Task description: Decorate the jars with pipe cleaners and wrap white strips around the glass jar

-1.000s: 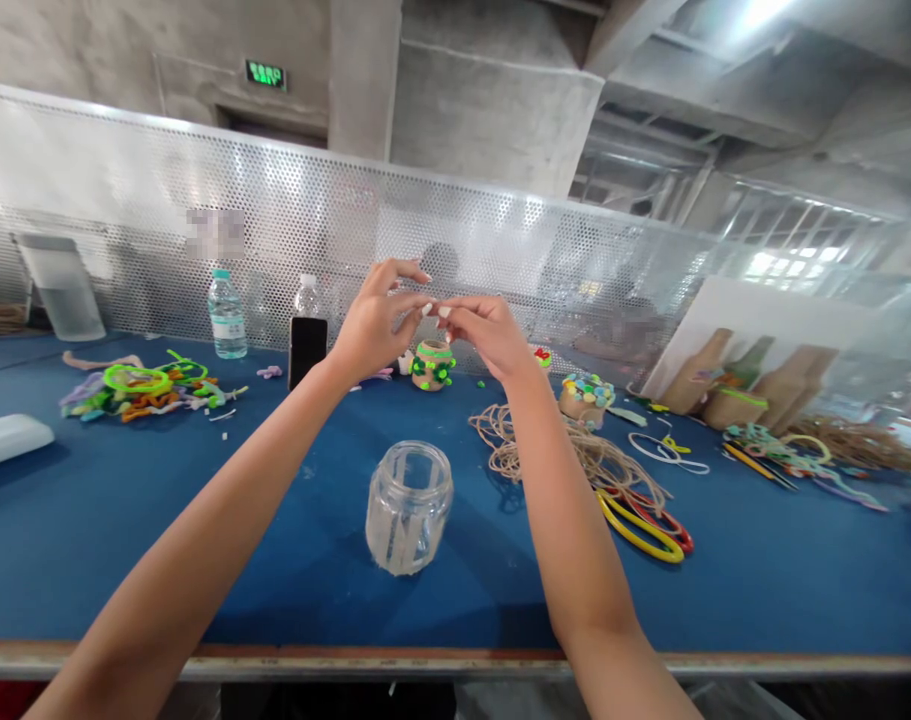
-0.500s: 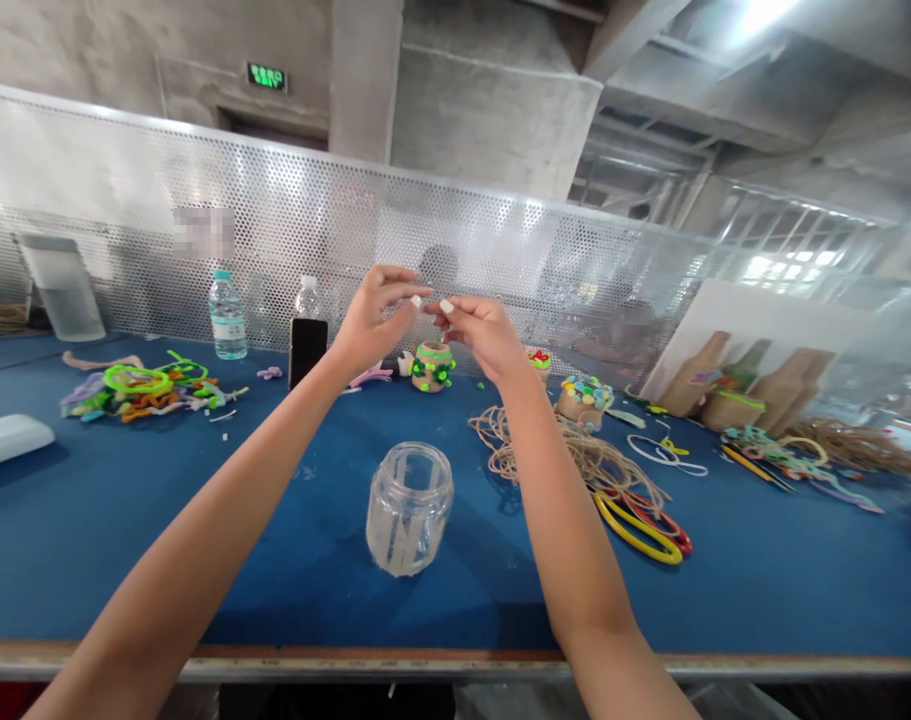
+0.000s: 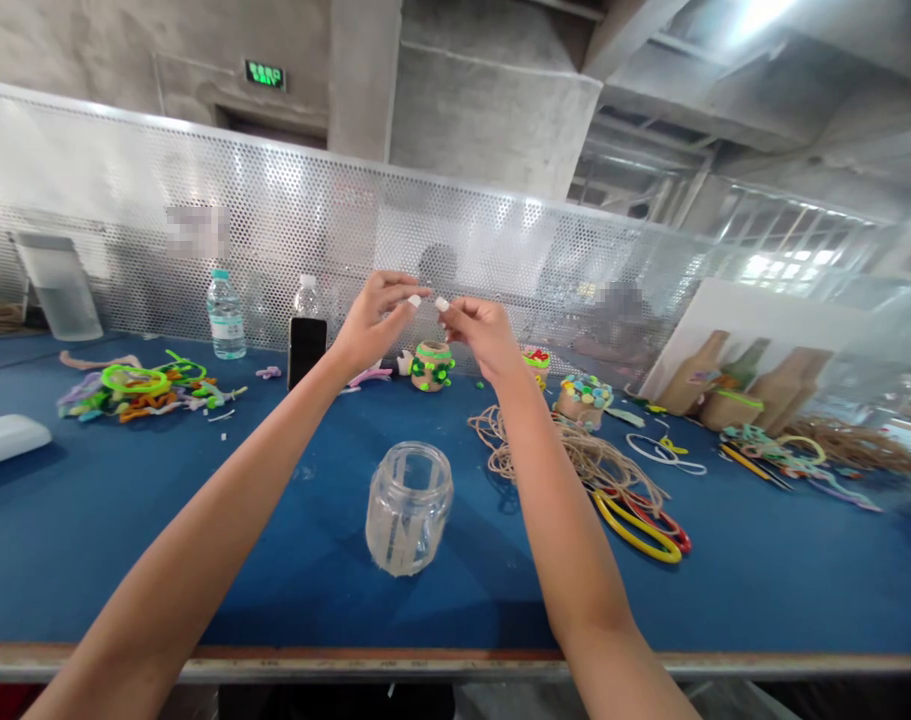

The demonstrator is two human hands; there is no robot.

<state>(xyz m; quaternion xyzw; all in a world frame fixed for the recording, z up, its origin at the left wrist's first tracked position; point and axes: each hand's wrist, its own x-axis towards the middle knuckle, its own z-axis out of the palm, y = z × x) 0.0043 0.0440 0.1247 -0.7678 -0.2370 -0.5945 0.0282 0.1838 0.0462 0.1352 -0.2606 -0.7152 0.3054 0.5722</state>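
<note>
My left hand (image 3: 376, 318) is raised above the far part of the blue table, its thumb and fingers brought together at the tips. Facing it, my right hand (image 3: 481, 335) is pinched too, with a small gap between the two thumbs. Whatever either pinch holds is too small to make out. Below and nearer to me, a clear glass jar (image 3: 408, 515) stands upright and open, with pale strips on its side. Just beneath my hands is a small jar wrapped in twine with green trim (image 3: 432, 367).
Loose twine (image 3: 597, 460) and scissors with yellow and red handles (image 3: 639, 530) lie right of the glass jar. Colourful pipe cleaners (image 3: 144, 388), a water bottle (image 3: 226, 315) and a phone (image 3: 307, 350) are at left. A perforated metal screen (image 3: 275, 220) stands behind.
The gap between my two hands' fingertips has widened slightly. The glass jar has not moved.
</note>
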